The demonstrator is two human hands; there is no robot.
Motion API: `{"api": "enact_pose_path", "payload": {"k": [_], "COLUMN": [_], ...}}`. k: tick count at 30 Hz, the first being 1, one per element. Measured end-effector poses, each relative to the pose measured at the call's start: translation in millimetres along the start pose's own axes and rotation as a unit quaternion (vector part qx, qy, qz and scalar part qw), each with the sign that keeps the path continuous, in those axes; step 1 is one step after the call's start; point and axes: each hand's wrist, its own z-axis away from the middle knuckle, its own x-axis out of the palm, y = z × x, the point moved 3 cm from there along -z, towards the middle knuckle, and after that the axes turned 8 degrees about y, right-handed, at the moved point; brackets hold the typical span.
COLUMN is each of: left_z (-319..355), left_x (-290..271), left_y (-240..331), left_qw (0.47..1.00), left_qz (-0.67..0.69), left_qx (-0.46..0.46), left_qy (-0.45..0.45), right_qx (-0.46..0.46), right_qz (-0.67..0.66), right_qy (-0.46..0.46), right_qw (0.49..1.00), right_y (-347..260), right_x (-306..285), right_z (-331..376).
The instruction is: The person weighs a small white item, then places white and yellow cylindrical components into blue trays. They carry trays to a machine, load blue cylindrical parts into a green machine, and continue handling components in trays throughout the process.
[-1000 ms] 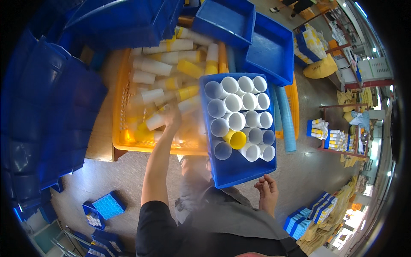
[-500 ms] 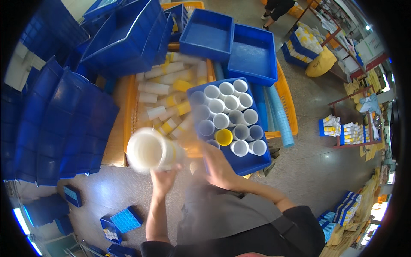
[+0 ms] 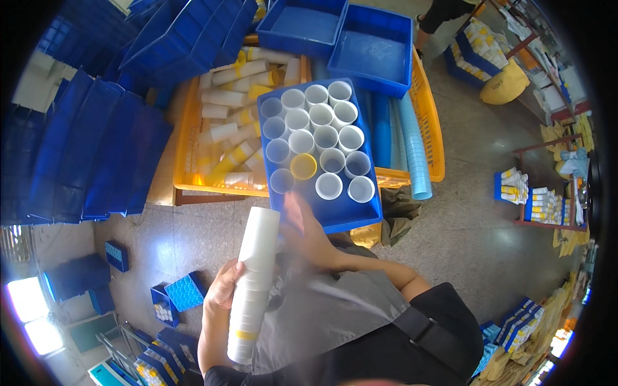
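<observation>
Many cups (image 3: 321, 116) in blue tray (image 3: 347, 213); likely more in orange basket (image 3: 188, 128)

The cup stack (image 3: 254, 286) is white, yellow-banded.

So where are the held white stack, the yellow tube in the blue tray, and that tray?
Held white stack (image 3: 253, 286): head view, middle of its side.
Yellow tube (image 3: 303, 166): head view, inside its open end.
Blue tray (image 3: 342, 213): head view, bare floor near the rim closest to the person.
</observation>
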Motion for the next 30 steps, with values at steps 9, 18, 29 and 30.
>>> {"api": "enact_pose_path", "payload": {"k": [9,18,29,30], "left_z": [-13.6,-3.3,2.8,-0.2], "left_x": [-2.8,5.7,-17.8,-16.1], "left_y": [-34.4,-20.4,14.4,15.5], "left_qw": [0.987,0.996,0.994,0.994], "left_qz": [0.045,-0.043,0.085,0.079], "left_qx": [-0.149,-0.061,-0.061,-0.055], "left_qy": [0.030,-0.043,-0.028,-0.049], "right_qx": [0.270,0.362,0.515,0.502], "right_qz": [-0.252,-0.277,-0.372,-0.379], "right_qy": [-0.136,-0.223,-0.059,-0.002], "right_qw": [0.919,0.862,0.770,0.777], "right_y": [39.8,21.0,84.3,85.0], "right_x": [-13.2,-13.9,-22.4,-24.5], "right_z": [17.5,23.7,-1.2,4.5]}}
